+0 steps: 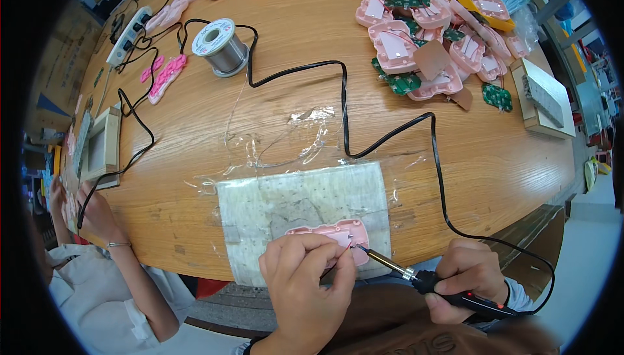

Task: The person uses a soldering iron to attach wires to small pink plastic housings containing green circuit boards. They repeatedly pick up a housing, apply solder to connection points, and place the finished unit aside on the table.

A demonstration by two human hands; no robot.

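Observation:
A pink plastic half-shell (361,233) lies on a worn, pale mat (305,189) at the table's near edge. My left hand (305,290) rests over the shell, thumb and fingers pinched on a thin red wire (348,246); the fingers cover much of the shell's near left part. In my right hand (471,274) is a black soldering iron (426,281), gripped by its handle. Its metal tip points left and reaches the inside of the shell, close to the wire and my left fingertips. Whether the tip touches the wire I cannot tell.
A solder spool (229,57) stands at the back left, its thin strand running toward the mat. The iron's black cord (344,108) zigzags across the table. Pink shells with green circuit boards (403,82) are heaped at the far right. A co-worker's arm (140,283) is at left.

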